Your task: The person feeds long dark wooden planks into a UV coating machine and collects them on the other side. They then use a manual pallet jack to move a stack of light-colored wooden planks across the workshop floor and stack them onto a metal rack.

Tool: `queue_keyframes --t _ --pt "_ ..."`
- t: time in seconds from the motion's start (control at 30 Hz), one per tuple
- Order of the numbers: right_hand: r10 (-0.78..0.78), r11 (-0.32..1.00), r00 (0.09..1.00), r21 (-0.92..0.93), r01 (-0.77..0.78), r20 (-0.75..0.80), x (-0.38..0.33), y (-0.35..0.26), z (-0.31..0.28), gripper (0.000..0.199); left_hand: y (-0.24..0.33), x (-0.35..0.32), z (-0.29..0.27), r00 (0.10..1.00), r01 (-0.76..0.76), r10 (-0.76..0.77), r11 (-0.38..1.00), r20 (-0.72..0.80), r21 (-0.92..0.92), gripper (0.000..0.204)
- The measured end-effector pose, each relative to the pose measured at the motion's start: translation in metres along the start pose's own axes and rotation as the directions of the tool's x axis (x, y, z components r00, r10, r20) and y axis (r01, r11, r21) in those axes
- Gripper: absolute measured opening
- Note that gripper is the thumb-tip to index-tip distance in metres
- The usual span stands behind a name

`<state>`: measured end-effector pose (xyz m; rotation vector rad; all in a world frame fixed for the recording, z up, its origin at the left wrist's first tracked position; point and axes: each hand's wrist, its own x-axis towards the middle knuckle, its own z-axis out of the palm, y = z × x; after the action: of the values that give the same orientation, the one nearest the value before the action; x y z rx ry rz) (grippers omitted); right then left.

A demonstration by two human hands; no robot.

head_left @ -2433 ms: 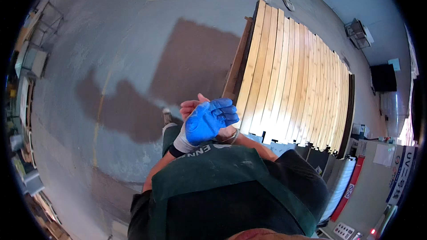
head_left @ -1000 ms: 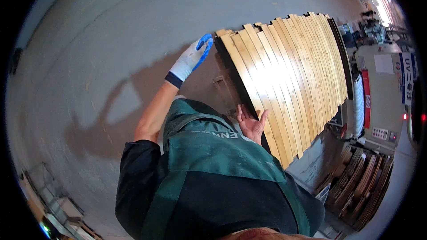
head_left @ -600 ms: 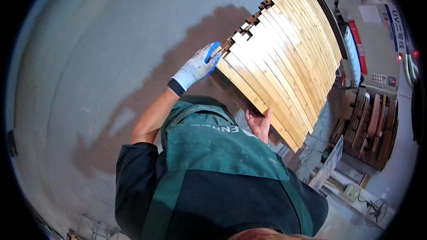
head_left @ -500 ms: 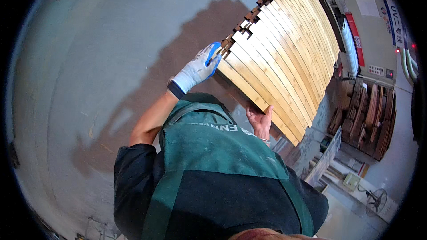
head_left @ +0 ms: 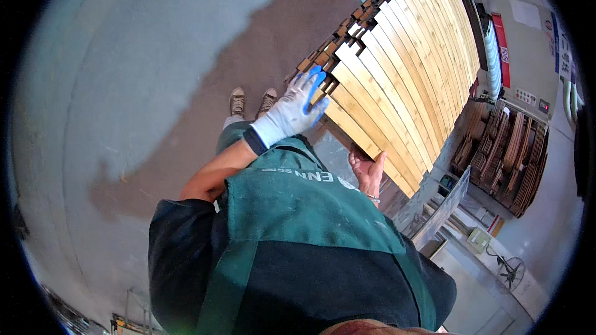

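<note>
Hands bracing a stack of light wooden slats (head_left: 397, 68) over a grey concrete floor (head_left: 124, 87).
Left hand (head_left: 292, 108), wearing a white glove with blue fingertips, is reaching out from a bent bare forearm and lying flat, fingers spread, on the near corner of the stack. Right hand (head_left: 367, 170), bare, is cupping the stack's near edge, fingers curling against the wood. Farther right, a rack of bent wooden pieces (head_left: 509, 149) is standing beside a grey machine (head_left: 528, 43).

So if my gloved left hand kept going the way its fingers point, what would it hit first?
Your left hand already rests on the near ends of the stacked wooden boards; going on, it would probably just slide along their tops.
</note>
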<state>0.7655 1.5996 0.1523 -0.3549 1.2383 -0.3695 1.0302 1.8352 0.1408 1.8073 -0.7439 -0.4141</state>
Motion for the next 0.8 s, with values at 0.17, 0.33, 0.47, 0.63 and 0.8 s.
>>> queue_keyframes --t 0.17,0.33,0.47,0.63,0.8 --pt "-0.024 1.0 0.999 0.005 0.024 -0.038 -0.007 0.003 -0.001 0.085 -0.027 0.028 -0.038 1.0 0.006 -0.018 0.805 -0.014 -0.594 0.077" --pt "-0.017 1.0 1.0 -0.023 0.017 -0.023 -0.006 0.001 0.002 0.091 -0.05 0.067 -0.015 0.981 -0.15 0.189 0.892 0.05 -0.426 0.065" --pt "-0.003 1.0 0.999 0.009 0.003 0.032 -0.004 0.001 0.001 0.093 -0.027 0.073 -0.008 0.994 -0.023 0.06 0.937 0.094 -0.348 0.065" --pt "-0.003 1.0 0.999 -0.004 0.003 -0.043 -0.007 -0.001 0.011 0.09 -0.016 0.073 0.005 0.995 -0.086 0.096 0.977 0.041 -0.198 0.066" --pt "-0.013 0.999 0.999 0.031 0.014 -0.041 -0.007 -0.001 0.006 0.087 -0.019 0.072 0.013 0.99 -0.128 0.139 0.965 0.029 -0.23 0.069"
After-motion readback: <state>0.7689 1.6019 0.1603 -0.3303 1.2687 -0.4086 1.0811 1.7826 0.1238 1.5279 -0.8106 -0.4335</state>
